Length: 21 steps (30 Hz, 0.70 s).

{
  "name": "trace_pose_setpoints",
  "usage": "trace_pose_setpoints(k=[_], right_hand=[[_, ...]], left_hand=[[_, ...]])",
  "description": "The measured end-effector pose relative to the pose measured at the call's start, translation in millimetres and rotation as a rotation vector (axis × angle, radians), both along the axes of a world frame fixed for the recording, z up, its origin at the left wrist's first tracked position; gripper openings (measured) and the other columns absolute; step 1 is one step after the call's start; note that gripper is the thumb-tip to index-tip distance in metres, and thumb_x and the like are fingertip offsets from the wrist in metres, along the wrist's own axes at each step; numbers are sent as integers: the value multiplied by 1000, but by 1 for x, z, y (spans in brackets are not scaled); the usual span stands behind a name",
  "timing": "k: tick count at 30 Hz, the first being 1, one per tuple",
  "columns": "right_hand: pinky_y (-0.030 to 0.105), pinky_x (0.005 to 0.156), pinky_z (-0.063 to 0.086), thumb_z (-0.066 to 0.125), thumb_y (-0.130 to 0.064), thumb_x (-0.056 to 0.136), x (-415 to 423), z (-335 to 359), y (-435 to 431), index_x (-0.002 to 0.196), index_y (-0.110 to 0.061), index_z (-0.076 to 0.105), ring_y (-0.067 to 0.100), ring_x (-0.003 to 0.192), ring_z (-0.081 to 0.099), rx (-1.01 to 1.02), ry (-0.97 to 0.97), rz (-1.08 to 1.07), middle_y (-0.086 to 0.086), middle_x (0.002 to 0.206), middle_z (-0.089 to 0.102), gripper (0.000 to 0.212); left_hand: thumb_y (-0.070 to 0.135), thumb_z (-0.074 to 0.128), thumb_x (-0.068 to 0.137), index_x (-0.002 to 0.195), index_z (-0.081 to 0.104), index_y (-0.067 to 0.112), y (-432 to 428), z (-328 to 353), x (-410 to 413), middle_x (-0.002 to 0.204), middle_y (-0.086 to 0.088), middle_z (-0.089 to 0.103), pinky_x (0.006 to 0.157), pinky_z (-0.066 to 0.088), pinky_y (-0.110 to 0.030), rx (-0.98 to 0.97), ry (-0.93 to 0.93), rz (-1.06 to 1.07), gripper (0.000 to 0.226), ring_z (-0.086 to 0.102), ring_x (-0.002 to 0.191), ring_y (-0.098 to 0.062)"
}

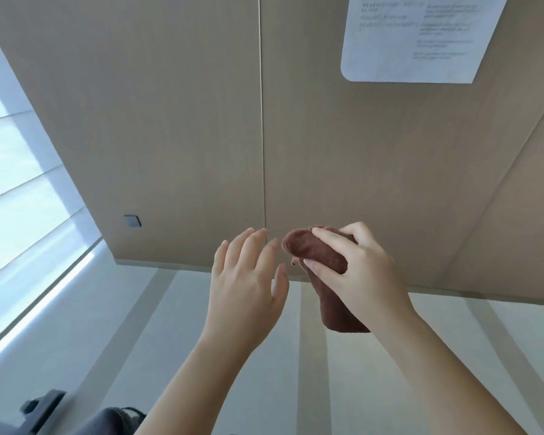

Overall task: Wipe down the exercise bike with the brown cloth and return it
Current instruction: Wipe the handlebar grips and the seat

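Background: a beige wood-grain wall (170, 120) made of panels, divided by a thin vertical seam (262, 120). A white printed sheet (415, 39) is fixed to the upper right panel; its text is too blurred to read. A small grey square plate (133, 221) sits low on the left panel. A bright window with horizontal blinds (16, 171) fills the left edge. Below the wall, the pale floor (201, 324) shows light and shadow stripes.

Right hand (355, 268): closed around the cloth (318, 255). The thumb and fingers clamp the bunched upper part; the remainder of the brown cloth hangs down below the palm, clear of any surface. The cloth is held in mid-air in front of the lower wall, just right of the seam.

Left hand (245, 277): open, fingers spread and extended, holding nothing. Its fingertips are just beside the cloth's left end; contact cannot be confirmed.

Lower left corner: dark parts of the bike (76, 416) are partly in frame, well apart from the cloth.
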State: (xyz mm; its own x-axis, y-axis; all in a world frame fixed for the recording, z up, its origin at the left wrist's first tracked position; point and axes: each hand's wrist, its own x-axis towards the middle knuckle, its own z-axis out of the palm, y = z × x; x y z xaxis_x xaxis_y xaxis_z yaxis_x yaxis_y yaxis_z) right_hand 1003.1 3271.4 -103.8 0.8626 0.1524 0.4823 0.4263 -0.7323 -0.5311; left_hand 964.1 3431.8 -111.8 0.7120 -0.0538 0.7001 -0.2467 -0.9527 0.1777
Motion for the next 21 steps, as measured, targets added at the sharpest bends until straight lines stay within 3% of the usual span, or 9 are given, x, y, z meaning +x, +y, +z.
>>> trace_pose_setpoints(k=[6,9,11,21], right_hand=[[24,69,39,67,-42,77,73,-1,12,117,-39,58,12,86,53,-9,12,108,-10,101,49,42],[24,69,38,67,-44,76,115,-1,40,118,-40,57,11,86,53,-13,9,195,-10,101,48,43],[24,70,38,67,-45,76,145,-3,64,117,-41,57,11,86,52,-11,3,256,-11,101,48,43],[30,72,45,66,-46,76,286,20,225,118,-39,57,16,89,54,-6,-105,558,-8,98,47,43]], left_hand=[[24,42,84,100,65,3,17,-8,47,110,-13,64,92,41,-48,18,35,161,35,57,108,-33],[15,59,82,99,66,2,40,-13,77,108,-15,65,91,42,-51,4,21,267,22,58,107,-34],[9,70,76,100,66,1,57,-16,100,109,-16,65,91,43,-54,-17,38,332,26,58,107,-36],[10,66,80,105,64,1,185,5,206,112,-17,63,93,42,-53,-21,-22,617,27,56,109,-36]])
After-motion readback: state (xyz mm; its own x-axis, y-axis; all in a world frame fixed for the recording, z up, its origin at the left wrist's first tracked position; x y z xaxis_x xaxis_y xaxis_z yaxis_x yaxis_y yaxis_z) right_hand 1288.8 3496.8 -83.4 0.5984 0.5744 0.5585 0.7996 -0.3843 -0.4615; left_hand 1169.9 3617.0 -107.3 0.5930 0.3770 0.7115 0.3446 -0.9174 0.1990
